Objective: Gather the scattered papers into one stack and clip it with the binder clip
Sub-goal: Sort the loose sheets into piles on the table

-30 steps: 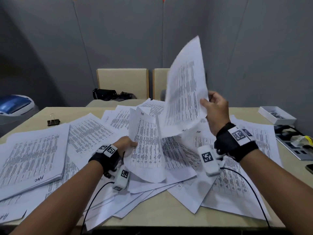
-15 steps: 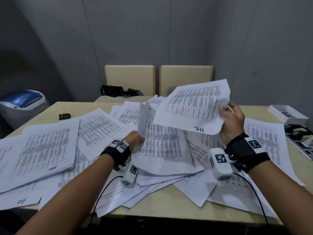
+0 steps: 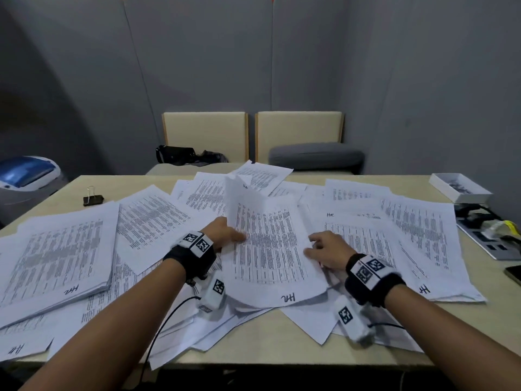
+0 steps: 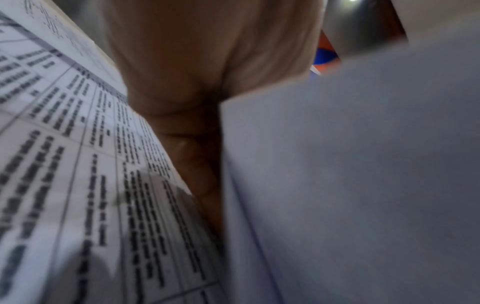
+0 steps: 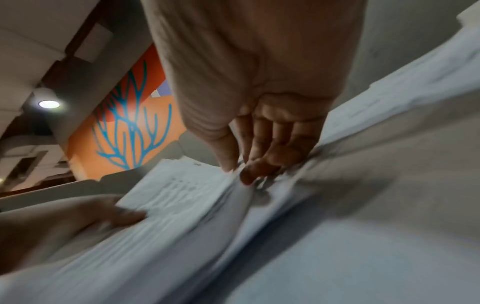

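Both hands work the middle bundle of papers: the left hand grasps its left edge, thumb on top, while the right hand seemingly pinches its right edge, though blur obscures this. More sheets cover the table. At its far left corner lies the binder clip, untouched.

Two cream chairs beyond the bench; grey cushion on right seat, black bag on left. White box far right of grip. Blue-lidded bin far left.
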Available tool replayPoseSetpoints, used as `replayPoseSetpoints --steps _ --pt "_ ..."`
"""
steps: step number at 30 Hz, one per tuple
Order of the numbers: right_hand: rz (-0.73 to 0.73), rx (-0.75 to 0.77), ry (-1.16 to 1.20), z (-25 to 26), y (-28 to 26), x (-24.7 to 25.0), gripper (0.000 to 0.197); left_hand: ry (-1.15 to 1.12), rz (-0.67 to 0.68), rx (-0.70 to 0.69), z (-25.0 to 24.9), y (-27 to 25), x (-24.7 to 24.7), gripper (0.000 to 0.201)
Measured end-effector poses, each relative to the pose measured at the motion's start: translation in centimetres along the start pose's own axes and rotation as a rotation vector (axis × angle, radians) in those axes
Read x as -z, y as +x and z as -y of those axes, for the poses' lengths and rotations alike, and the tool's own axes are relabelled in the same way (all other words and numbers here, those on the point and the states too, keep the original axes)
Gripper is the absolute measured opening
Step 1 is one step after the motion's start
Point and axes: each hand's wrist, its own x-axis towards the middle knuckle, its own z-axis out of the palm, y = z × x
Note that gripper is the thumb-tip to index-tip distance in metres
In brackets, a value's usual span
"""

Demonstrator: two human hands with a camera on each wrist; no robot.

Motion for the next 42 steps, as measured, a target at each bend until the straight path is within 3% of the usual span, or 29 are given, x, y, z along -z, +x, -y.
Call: replayPoseSetpoints --steps 2,4,6,9,12,14,18,22,25,28,32,34,38,40,42 --pt "-0.153 -0.015 0.012 -1.2 0.8 1.8 0.039 0.004 -0.039 -0.027 -0.1 -0.4 -0.3 0.030" --pt "-0.337 -0.111 -0.025 -3.3 1.6 4.3 0.037 -0.039 -0.050 -0.032 0.2 -0.2 -0.2 0.030" --pt "-0.436 -0.291 -0.127 -5.6 1.8 7.0 0.051 -0.061 -0.058 -0.020 0.4 -0.1 -0.3 0.033" --pt "-0.347 -0.559 -0.245 -9.2 2.3 10.2 0.098 -0.053 -0.047 0.015 0.4 0.0 -1.0 0.026" --pt "-0.250 -0.596 -0.320 -11.3 2.6 11.5 0.127 -0.072 -0.005 0.046 0.5 0.1 -1.3 0.022" --pt "-0.254 -0.568 -0.285 -11.3 2.5 11.5 0.126 -0.079 0.001 0.044 0.5 0.2 -1.3 0.026" --pt "-0.242 -0.483 -0.193 -10.2 2.3 11.4 0.079 -0.030 -0.016 0.028 0.3 0.2 -1.4 0.015" --pt "-0.273 -0.316 -0.082 -6.8 1.5 11.5 0.059 -0.024 -0.014 0.014 0.3 0.1 -1.2 0.014" --pt "-0.447 -0.094 -0.165 -1.4 -0.8 13.1 0.036 -0.048 -0.011 0.001 0.0 -0.3 -1.0 0.022" --pt "-0.614 0.161 -0.178 4.5 -3.7 15.2 0.032 -0.079 -0.040 -0.016 -0.2 -0.2 -1.0 0.031" --pt "-0.854 0.493 0.077 10.7 -7.5 17.7 0.028 -0.112 -0.096 -0.046 -0.8 -0.8 -1.1 0.024" --pt "-0.950 0.583 0.245 12.6 -8.4 18.7 0.031 -0.147 -0.117 -0.081 -1.2 -1.3 -1.0 0.025" --pt "-0.962 0.546 0.480 12.9 -7.6 18.5 0.034 -0.262 -0.163 -0.134 -2.9 -3.1 -0.6 0.007" --pt "-0.864 0.463 0.538 11.4 -6.2 16.8 0.038 -0.305 -0.175 -0.204 -4.4 -5.1 -0.2 0.024" --pt "-0.732 0.399 0.581 9.3 -4.6 14.6 0.029 -0.408 -0.164 -0.320 -5.5 -6.0 0.5 0.012"
